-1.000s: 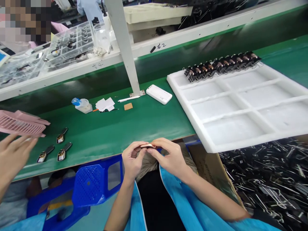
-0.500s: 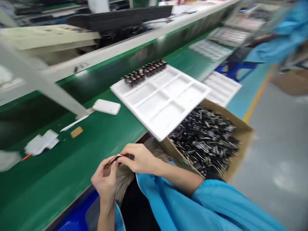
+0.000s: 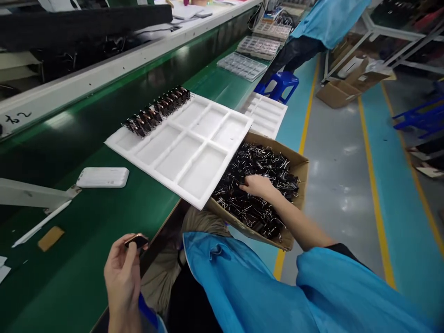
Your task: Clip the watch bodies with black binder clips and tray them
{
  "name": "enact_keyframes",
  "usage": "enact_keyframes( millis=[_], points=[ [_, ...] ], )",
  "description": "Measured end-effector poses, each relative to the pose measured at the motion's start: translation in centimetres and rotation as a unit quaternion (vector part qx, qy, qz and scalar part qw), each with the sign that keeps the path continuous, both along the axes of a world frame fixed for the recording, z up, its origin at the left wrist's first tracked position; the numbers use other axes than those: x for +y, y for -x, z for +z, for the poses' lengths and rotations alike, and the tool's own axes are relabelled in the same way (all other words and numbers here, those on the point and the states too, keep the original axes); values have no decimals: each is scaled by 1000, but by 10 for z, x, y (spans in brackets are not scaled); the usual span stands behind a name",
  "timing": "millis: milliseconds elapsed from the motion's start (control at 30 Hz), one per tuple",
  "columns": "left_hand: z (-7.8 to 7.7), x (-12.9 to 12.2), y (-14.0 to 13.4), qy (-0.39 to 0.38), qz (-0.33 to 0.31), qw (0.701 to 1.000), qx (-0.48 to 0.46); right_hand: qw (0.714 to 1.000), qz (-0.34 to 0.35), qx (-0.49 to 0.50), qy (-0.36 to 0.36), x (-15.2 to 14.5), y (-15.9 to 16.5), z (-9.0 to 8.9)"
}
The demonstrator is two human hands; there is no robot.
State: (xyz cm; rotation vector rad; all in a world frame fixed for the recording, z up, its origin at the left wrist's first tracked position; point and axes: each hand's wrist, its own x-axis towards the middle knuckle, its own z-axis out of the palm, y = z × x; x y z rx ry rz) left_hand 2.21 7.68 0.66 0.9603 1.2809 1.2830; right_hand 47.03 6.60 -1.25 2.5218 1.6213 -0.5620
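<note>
The right hand [image 3: 258,186] is now off the dark piece [image 3: 138,240], among clips [image 3: 248,210] in the carton [image 3: 301,179]; its grip I cannot see. Only the left hand [image 3: 120,273] pinches the piece, near the front edge of the bench [image 3: 83,261].

On the green bench [image 3: 83,277], a white case [image 3: 103,177] is lying beside the foot of a metal post [image 3: 31,195], and a white pen [image 3: 41,225] is resting near a small tan block [image 3: 51,238]. Farther off, divided trays [image 3: 243,65] are sitting in a row. A blue stool [image 3: 285,83] is standing near another person [image 3: 331,21], and a cardboard box [image 3: 338,94] is sitting on the floor [image 3: 340,194].
</note>
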Motion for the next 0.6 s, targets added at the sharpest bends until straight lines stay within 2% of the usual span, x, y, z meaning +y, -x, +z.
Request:
enact_keyframes(
  millis=[133,267,367,467,600],
  points=[
    [0,0,10,4,19,1000,-5,997,10,-55,44,-4,-5,-38],
    [-4,1,10,-39,85,995,24,996,22,-66,48,-2,0,-57],
    [-3,4,8,-37,112,993,12,998,29,-56,32,1,0,-60],
    [-1,5,8,-1,92,996,-20,999,22,-38,-10,3,-3,-57],
    [-2,4,15,21,100,994,-41,993,-43,-18,-110,-4,-21,-45]
  ],
)
